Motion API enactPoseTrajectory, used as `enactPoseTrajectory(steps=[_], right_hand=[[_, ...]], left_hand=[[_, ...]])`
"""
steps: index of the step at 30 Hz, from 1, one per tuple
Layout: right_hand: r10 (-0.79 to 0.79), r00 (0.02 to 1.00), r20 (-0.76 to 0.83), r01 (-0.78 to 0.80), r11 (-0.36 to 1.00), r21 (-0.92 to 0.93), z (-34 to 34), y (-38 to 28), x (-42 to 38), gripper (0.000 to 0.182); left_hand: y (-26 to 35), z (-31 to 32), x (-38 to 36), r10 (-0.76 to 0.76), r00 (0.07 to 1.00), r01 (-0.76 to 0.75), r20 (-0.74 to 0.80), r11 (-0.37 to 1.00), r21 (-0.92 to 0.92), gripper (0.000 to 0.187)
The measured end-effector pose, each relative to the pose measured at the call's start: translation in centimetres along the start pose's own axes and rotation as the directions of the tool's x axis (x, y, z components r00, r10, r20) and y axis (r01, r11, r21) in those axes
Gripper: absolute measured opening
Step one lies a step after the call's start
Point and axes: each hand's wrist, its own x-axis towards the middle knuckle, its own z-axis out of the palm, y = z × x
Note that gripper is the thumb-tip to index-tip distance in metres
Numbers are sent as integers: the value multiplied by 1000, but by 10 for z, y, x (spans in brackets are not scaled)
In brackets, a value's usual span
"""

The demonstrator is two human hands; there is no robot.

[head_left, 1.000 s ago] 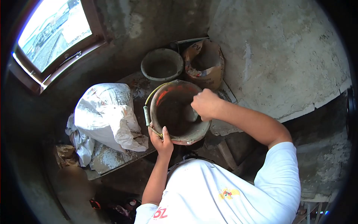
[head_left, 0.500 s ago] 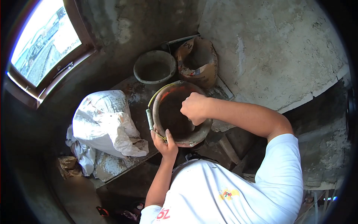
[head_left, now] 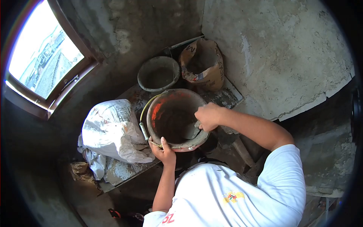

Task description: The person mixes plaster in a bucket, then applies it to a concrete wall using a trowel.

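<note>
A mortar-caked bucket (head_left: 152, 132) with orange showing on its inner wall stands in front of my body, tilted a little so that its dark inside shows. At its near left rim, my left hand (head_left: 165, 154) is closed on the edge, thumb up, beside the wire handle with its pale grip (head_left: 143, 131). My right hand (head_left: 210, 116) is in a fist over the right rim, wrapped round the handle of a trowel. The grey trowel blade (head_left: 191, 132) points down into the bucket along the right inner wall. What lies at the bottom is too dark to make out.
Behind the bucket are a grey basin (head_left: 159, 89) and an opened paper sack (head_left: 211, 77). A white plastic sack (head_left: 109, 128) sits on the board (head_left: 117, 172) to the left. A window (head_left: 49, 56) is at upper left; a rough slab (head_left: 280, 56) slopes at the right.
My right hand has moved right across the bucket, bringing the trowel blade into sight by the right wall. The left hand stays on the rim. The whole view has shifted slightly.
</note>
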Motion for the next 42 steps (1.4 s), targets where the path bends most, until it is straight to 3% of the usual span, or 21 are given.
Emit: enactPoseTrajectory(steps=[2, 5, 9, 15, 18, 20, 21, 23, 24, 25, 26, 27, 29, 31, 33, 35, 36, 37, 39, 40, 42], right_hand=[[-7, 1000, 0, 7, 982, -190, -27, 4, 3, 22], [-5, 998, -65, -11, 970, -243, -36, 9, 16, 23], [-186, 975, -120, 162, 969, -187, -7, 3, 38, 23], [-311, 950, -2, 305, 932, -196, -24, 1, 31, 28], [-308, 946, -102, 283, 937, -204, -32, 12, 41, 26], [-296, 898, -327, 300, 953, -38, -16, 29, 54, 31], [-325, 887, -327, 324, 944, -59, -8, 36, 58, 31], [-215, 692, -689, 495, 836, 237, 9, 47, 57, 42], [-187, 700, -690, 543, 767, 342, 10, 50, 54, 68], [-224, 693, -686, 561, 765, 317, 14, 50, 49, 68], [-117, 676, -728, 569, 710, 414, 19, 48, 43, 78], [-1, 657, -754, 578, 641, 504, 23, 48, 38, 88], [-62, 657, -751, 600, 647, 471, 35, 52, 41, 97], [-53, 534, -844, 550, 780, 299, 41, 51, 37, 99], [-57, 545, -836, 560, 767, 313, 39, 48, 35, 96], [-93, 561, -823, 675, 627, 389, 31, 43, 29, 92], [-95, 572, -815, 701, 573, 425, 24, 33, 20, 71], [-107, 570, -815, 706, 571, 419, 23, 25, 18, 71], [-57, 599, -799, 770, 314, 555, 23, 4, 16, 45], [-13, 508, -861, 817, 325, 477, 21, -10, 15, 21], [-46, 500, -865, 842, 257, 474, 26, -30, 14, 21]], left_hand=[[-2, -1, -3, -38, 999, 38, -12, 999, -35, 26], [-6, 2, -5, -69, 997, 66, -42, 997, -50, 25], [2, 5, -9, -81, 993, 79, -81, 997, -22, 28], [-10, -12, -19, -158, 978, 178, -135, 973, 149, 32], [17, -6, -14, -44, 978, 111, -202, 936, 334, 33], [43, 0, -8, 62, 968, 63, -243, 877, 476, 34], [61, 5, -4, 114, 968, -3, -223, 895, 445, 32], [93, 17, -1, 172, 956, -60, -238, 909, 413, 30], [107, 22, -1, -72, 990, 87, -123, 989, 119, 27], [122, 28, -2, -260, 964, 267, 61, 949, -167, 25], [139, 38, 0, -338, 929, 371, 154, 868, -330, 21], [143, 45, -1, -347, 913, 403, 213, 844, -354, 20], [144, 54, 1, -313, 906, 394, 284, 870, -297, 24], [143, 59, 1, -265, 935, 323, 237, 913, -249, 32], [155, 58, 5, -183, 959, 224, 215, 957, -182, 38], [170, 51, 2, -140, 969, 168, 202, 978, -126, 40], [174, 42, -1, -108, 975, 124, 194, 990, -68, 41], [179, 30, -2, -73, 980, 76, 186, 997, -8, 41], [203, 3, -4, -22, 974, 1, 224, 996, 91, 43], [210, -8, -8, -21, 981, 1, 192, 995, 101, 43], [217, -35, -17, -60, 992, 51, 107, 995, 88, 43]])
